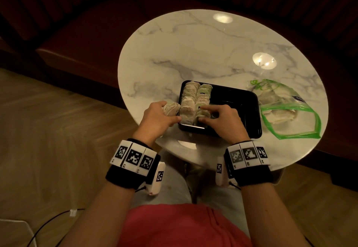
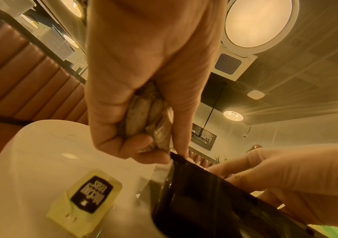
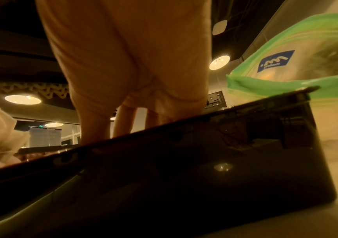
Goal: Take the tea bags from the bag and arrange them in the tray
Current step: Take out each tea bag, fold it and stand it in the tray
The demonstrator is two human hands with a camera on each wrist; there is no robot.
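A black tray sits on the round marble table. Two rows of tea bags stand in its left part, one row by the left wall and a second beside it. My left hand grips a bunch of tea bags just outside the tray's left wall, its thumb at the near left corner. The left wrist view shows that bunch in the curled fingers. My right hand reaches into the tray, index finger and thumb straight against the near end of the second row. The green-edged clear bag lies right of the tray with tea bags inside.
A loose yellow tea tag lies on the table near the tray's left side. The right half of the tray holds nothing. A dark upholstered bench curves behind the table. Wooden floor lies to the left.
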